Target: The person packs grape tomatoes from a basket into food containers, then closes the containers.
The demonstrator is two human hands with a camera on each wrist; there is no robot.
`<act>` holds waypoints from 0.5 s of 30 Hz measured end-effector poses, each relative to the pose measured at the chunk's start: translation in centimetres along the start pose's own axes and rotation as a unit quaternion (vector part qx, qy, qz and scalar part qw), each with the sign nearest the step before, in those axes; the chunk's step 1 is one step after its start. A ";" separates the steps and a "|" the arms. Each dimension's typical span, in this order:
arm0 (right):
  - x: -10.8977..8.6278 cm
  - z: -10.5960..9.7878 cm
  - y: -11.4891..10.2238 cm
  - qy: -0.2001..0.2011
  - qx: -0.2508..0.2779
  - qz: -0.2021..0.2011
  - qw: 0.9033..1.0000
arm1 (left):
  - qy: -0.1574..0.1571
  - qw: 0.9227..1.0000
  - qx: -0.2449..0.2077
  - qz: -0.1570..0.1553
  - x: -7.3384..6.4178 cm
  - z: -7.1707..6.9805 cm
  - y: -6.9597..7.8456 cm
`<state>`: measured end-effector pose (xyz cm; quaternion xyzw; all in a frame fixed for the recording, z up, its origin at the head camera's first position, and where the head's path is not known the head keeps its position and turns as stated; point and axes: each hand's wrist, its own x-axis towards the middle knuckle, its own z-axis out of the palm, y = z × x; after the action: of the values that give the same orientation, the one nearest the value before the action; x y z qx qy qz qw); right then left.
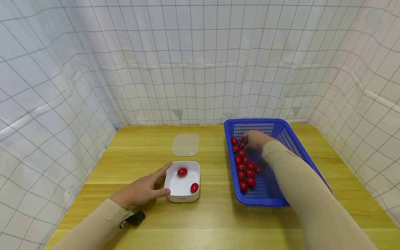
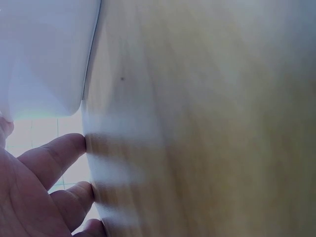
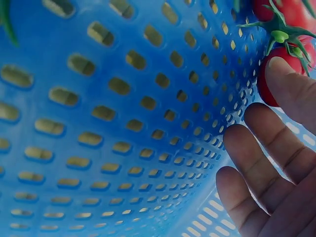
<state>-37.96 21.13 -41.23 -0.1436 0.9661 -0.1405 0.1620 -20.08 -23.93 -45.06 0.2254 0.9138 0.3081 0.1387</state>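
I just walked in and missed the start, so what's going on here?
A person's right hand is inside the blue plastic basket, its thumb at one of the cherry tomatoes gathered along the left side. I can't tell whether it has a firm grip. The left hand touches the white square container, where two cherry tomatoes lie. A translucent lid lies on the wooden table just beyond that container.
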 end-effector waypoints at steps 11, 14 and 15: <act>0.0 -0.1 0.1 -0.001 -0.016 -0.014 1.000 | 0.004 1.000 0.002 0.002 0.0 0.0 0.1; 0.0 -0.1 0.2 0.000 -0.017 -0.018 1.000 | 0.005 1.000 0.004 0.000 -0.1 0.0 0.1; -0.1 -0.1 0.2 0.001 -0.015 -0.017 1.000 | 0.004 1.000 0.007 0.002 -0.1 0.0 0.1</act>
<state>-37.98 21.36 -41.17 -0.1626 0.9657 -0.1286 0.1566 -19.98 -23.88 -44.94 0.2267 0.9162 0.3028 0.1325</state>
